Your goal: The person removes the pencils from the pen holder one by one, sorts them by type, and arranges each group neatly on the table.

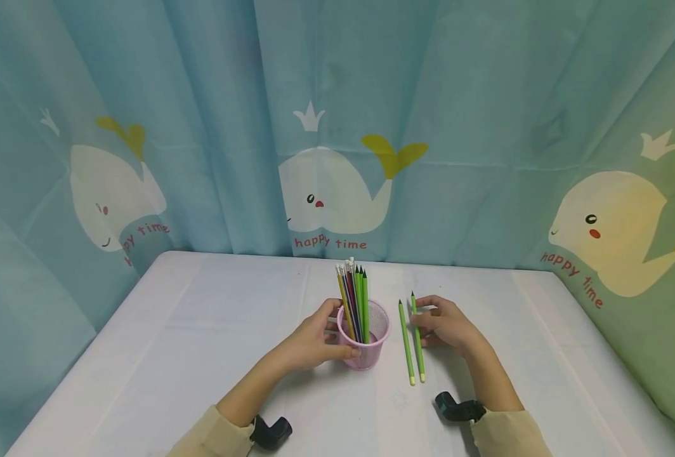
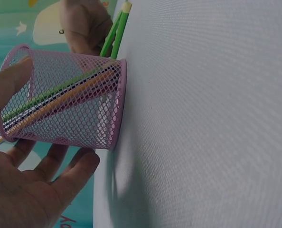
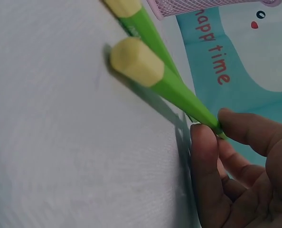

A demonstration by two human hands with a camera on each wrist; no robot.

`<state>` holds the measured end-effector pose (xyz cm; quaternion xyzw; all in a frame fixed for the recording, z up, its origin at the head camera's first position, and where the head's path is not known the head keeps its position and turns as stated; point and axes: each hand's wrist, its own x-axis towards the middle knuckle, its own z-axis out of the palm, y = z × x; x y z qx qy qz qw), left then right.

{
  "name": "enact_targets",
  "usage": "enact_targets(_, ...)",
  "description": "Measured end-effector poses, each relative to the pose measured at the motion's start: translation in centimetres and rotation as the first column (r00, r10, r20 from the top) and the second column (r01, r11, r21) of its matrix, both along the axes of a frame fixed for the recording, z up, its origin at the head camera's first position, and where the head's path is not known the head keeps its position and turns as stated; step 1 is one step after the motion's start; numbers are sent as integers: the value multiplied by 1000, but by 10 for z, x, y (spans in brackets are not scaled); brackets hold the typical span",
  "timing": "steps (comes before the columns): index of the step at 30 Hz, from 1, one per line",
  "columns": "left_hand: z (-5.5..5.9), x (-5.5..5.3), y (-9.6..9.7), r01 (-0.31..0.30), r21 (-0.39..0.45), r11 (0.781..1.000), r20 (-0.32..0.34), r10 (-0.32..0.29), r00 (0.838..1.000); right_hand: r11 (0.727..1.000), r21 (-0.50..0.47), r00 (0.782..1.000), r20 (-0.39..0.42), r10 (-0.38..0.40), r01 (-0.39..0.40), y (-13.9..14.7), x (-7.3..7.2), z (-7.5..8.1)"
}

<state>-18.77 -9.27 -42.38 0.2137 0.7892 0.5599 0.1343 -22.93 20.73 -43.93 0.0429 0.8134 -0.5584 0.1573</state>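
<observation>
A pink mesh pencil cup [image 1: 366, 362] stands upright on the table, leaning pencils [image 1: 351, 304] inside it: several green ones with dark tips up, others yellow, dark and red. My left hand [image 1: 309, 343] holds the cup from its left side, thumb at the front and fingers round the back. To the right of the cup, my right hand [image 1: 448, 324] pinches a green pencil [image 3: 183, 97] between thumb and fingertips, near its dark-tipped far end. A second green pencil [image 1: 406, 343] lies just left of it, nearly parallel. In the left wrist view the cup partly hides the right hand.
A white-covered table [image 1: 200, 343] carries everything. Behind it hangs a blue curtain [image 1: 217, 127] printed with whales, close to the table's back edge. Black devices are strapped at the left wrist [image 1: 271, 435] and right wrist [image 1: 457, 408].
</observation>
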Motion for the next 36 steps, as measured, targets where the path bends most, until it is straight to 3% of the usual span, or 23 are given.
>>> enact_targets(27, 1, 0, 0, 4, 0, 1000, 4, -4, 1000, 1000, 11, 1000, 2, -5, 5, -2, 1, 3)
enact_targets(36, 0, 1, 0, 3, 9, 1000, 7, -3, 1000, 1000, -1, 998, -57, 21, -21, -4, 4, 14)
